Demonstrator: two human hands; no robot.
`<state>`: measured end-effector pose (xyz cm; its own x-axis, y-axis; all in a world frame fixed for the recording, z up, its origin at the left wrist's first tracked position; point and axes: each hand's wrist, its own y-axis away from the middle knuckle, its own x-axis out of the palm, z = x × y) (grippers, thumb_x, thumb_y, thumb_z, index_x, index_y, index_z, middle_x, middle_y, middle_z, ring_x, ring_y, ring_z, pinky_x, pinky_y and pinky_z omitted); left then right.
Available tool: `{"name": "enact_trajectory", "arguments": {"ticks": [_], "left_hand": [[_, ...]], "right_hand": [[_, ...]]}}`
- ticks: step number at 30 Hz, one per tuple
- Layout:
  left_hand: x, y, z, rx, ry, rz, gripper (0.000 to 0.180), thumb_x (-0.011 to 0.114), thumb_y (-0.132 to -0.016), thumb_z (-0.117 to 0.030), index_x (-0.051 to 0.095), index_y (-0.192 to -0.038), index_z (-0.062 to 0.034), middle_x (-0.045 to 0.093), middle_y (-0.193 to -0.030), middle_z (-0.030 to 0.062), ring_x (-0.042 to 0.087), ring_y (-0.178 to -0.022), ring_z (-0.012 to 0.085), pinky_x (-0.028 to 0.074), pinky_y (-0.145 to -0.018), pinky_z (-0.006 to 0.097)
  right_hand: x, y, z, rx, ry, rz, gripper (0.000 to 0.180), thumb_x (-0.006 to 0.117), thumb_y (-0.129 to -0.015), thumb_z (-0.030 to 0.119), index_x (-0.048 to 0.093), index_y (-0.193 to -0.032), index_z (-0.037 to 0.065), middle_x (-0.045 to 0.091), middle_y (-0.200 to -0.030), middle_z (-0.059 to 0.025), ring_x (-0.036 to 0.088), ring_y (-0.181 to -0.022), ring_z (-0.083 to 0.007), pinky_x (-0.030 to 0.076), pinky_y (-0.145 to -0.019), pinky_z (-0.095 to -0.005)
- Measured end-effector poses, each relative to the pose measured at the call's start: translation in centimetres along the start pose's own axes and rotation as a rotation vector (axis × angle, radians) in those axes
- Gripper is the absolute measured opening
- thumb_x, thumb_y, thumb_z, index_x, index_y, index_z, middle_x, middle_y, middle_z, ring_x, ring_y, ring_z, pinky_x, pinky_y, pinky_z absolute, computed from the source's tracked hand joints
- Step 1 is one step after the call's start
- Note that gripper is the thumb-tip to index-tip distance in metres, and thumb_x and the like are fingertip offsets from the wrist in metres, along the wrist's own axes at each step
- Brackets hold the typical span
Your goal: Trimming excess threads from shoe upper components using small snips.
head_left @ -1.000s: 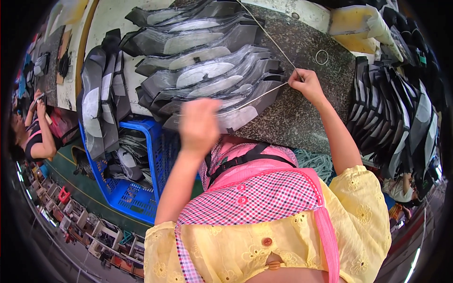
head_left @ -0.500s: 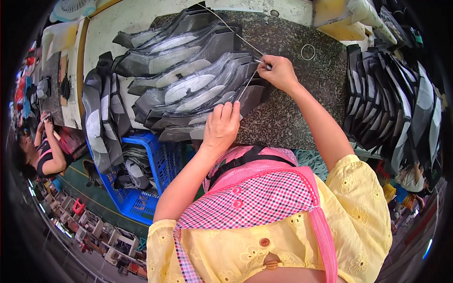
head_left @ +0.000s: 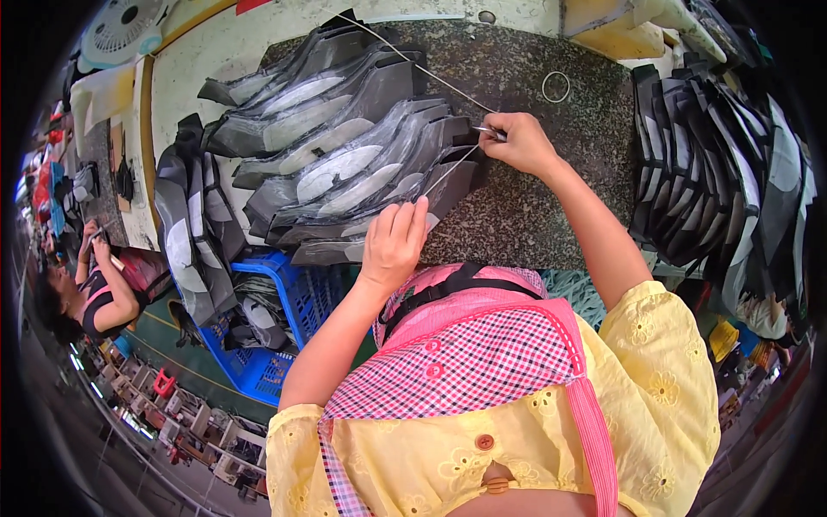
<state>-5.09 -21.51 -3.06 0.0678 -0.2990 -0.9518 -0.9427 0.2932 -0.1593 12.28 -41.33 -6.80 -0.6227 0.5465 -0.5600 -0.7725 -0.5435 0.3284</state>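
Note:
Dark grey curved shoe-upper-like pieces with pale patches [head_left: 345, 159] lie in overlapping rows before me. My left hand [head_left: 394, 246] is at their near edge, fingers close together. A thin pale cord [head_left: 452, 175] runs straight from its fingertips to my right hand [head_left: 523, 145], and I seem to pinch its end. In my closed right hand is a slim shiny metal tool [head_left: 490, 133], its tip pointing left over the pieces' right ends; its exact kind is hidden by the fingers. Another stretch of cord [head_left: 418, 65] extends from that hand to the far left.
The pieces rest on a speckled dark slab [head_left: 568, 181] bearing a loose cord ring [head_left: 556, 86]. More pieces hang at the right [head_left: 698, 172] and left [head_left: 185, 233]. A blue crate [head_left: 289, 302] stands low left. A co-worker [head_left: 99, 293] is at far left.
My left hand has shifted slightly left and down, and the right slightly right and down. The cord between them stays straight. The view has tilted a little.

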Motion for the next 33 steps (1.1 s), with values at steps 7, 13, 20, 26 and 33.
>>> {"name": "enact_trajectory", "arguments": {"ticks": [7,13,20,26,33], "left_hand": [[0.4,-0.9,-0.4,-0.093,-0.101,0.114,0.042,0.065,-0.069,-0.015,0.056,-0.108,-0.0037,0.049,-0.091,0.0074,0.049,-0.084,0.0231,0.043,-0.066,0.032],[0.7,-2.9,-0.7,-0.124,-0.213,0.19,0.047,0.065,-0.067,-0.021,0.054,-0.11,-0.0077,0.045,-0.083,0.0055,0.046,-0.077,0.0214,0.042,-0.058,0.032],[-0.7,-5.1,-0.6,-0.359,0.03,0.347,0.045,0.063,-0.073,-0.022,0.052,-0.115,-0.0086,0.053,-0.086,0.0096,0.053,-0.084,0.027,0.046,-0.065,0.037],[0.4,-10.6,2.1,-0.297,0.295,0.233,0.028,0.063,-0.075,-0.022,0.062,-0.098,-0.0052,0.059,-0.09,0.0127,0.054,-0.092,0.0306,0.044,-0.081,0.04],[1.8,-13.2,3.6,-0.355,0.311,0.371,0.016,0.063,-0.07,-0.023,0.069,-0.076,-0.009,0.061,-0.089,0.0108,0.054,-0.089,0.0308,0.045,-0.077,0.043]], "right_hand": [[1.3,-1.4,1.3,-0.033,0.055,-0.142,0.014,0.06,-0.069,0.023,0.062,-0.075,0.01,0.061,-0.066,-0.0124,0.06,-0.066,-0.0323,0.046,-0.06,-0.0402],[1.4,-2.3,2.2,-0.043,0.235,-0.155,0.013,0.065,-0.072,0.018,0.063,-0.079,0.008,0.062,-0.071,-0.0116,0.061,-0.066,-0.0245,0.047,-0.061,-0.0337],[-0.7,4.0,3.6,-0.279,0.125,-0.442,0.01,0.064,-0.076,0.019,0.061,-0.08,0.01,0.065,-0.076,-0.0062,0.062,-0.071,-0.0234,0.048,-0.058,-0.033],[1.4,7.0,5.4,0.137,0.175,-0.015,0.042,0.066,-0.073,0.03,0.045,-0.103,0.01,0.062,-0.078,-0.015,0.062,-0.077,-0.0338,0.047,-0.067,-0.0432],[3.0,6.5,4.3,0.098,0.057,-0.071,0.03,0.062,-0.076,0.02,0.049,-0.099,0.006,0.059,-0.096,-0.0118,0.059,-0.089,-0.0317,0.047,-0.075,-0.0407]]}}
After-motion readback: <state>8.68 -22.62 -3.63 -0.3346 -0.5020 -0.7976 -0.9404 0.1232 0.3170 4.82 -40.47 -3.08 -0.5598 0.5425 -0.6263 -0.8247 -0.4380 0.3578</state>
